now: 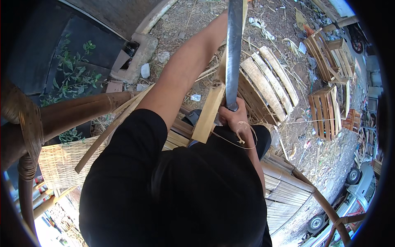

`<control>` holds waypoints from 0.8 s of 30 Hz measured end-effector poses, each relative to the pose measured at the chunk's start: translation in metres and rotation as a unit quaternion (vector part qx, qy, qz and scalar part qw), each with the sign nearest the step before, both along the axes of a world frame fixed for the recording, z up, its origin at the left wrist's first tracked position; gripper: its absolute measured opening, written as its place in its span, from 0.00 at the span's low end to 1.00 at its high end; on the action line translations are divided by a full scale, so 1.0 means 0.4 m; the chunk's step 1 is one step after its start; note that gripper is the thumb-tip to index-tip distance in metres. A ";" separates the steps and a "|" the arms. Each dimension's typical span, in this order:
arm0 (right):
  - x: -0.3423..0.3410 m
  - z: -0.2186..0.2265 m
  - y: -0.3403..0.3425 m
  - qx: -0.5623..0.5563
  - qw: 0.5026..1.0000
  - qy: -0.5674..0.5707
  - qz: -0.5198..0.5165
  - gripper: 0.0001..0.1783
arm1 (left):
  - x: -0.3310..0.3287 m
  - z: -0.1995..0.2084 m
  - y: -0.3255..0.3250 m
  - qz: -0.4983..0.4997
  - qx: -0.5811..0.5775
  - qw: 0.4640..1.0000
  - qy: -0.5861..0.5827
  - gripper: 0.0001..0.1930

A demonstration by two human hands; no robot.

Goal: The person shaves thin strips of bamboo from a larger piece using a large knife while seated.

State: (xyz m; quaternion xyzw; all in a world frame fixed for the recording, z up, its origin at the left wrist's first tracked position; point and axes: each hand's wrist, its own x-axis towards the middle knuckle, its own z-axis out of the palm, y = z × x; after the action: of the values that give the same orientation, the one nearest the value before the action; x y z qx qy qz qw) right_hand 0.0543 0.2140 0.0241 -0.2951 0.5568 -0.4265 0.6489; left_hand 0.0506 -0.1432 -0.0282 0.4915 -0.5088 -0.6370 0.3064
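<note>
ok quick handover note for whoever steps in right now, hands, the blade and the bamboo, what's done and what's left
Right hand: closed on the handle of a long machete-like blade, which points up and away from the body.
Left hand: out of view; the left arm reaches forward along the blade.
Bamboo strip: stands tilted just left of the blade, beside the right hand; whether the edge is in it cannot be told.
Done: slatted bamboo panels and small bamboo crates lie on the ground.
Left: the strip is in one piece; a loose cord hangs by the right wrist.
</note>
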 end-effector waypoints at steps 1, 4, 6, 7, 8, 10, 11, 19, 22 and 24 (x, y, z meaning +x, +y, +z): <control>-0.024 0.024 0.011 0.000 0.999 -0.041 0.000 0.10 | -0.011 0.013 0.000 -0.008 0.002 1.000 0.008 0.12; -0.085 0.023 0.040 0.020 0.975 -0.222 -0.013 0.12 | 0.033 0.018 -0.009 -0.009 0.013 1.000 0.003 0.13; -0.136 0.020 0.061 -0.010 0.950 -0.304 -0.069 0.12 | 0.065 0.021 -0.015 -0.008 0.015 1.000 -0.005 0.13; -0.171 0.019 0.064 -0.007 0.957 -0.277 -0.091 0.12 | 0.065 0.033 -0.017 -0.013 0.014 1.000 -0.005 0.13; -0.207 0.009 0.066 -0.001 0.961 -0.250 -0.116 0.12 | 0.071 0.036 -0.013 -0.018 0.017 1.000 -0.005 0.13; -0.312 -0.037 0.049 -0.019 0.960 -0.184 -0.208 0.10 | 0.094 0.040 -0.014 -0.026 0.022 0.999 -0.008 0.13; -0.365 -0.054 0.028 0.002 0.958 -0.144 -0.249 0.08 | 0.102 0.044 -0.016 -0.031 0.026 0.999 -0.008 0.13; -0.534 -0.094 0.042 0.049 0.721 0.659 -0.208 0.14 | 0.130 0.094 0.078 -0.074 0.022 0.996 0.046 0.16; -0.513 -0.100 0.039 0.070 0.744 0.640 -0.179 0.14 | 0.120 0.124 0.129 -0.073 0.018 0.997 0.004 0.18; -0.474 -0.128 0.032 0.060 0.766 0.614 -0.181 0.14 | 0.120 0.124 0.148 -0.061 -0.004 0.998 -0.007 0.18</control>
State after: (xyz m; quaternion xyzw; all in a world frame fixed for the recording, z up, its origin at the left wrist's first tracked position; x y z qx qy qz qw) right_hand -0.1353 0.2268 -0.0269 -0.3482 0.9039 -0.2291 0.0961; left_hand 0.0985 -0.0840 0.0213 0.4629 -0.5429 -0.6485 0.2652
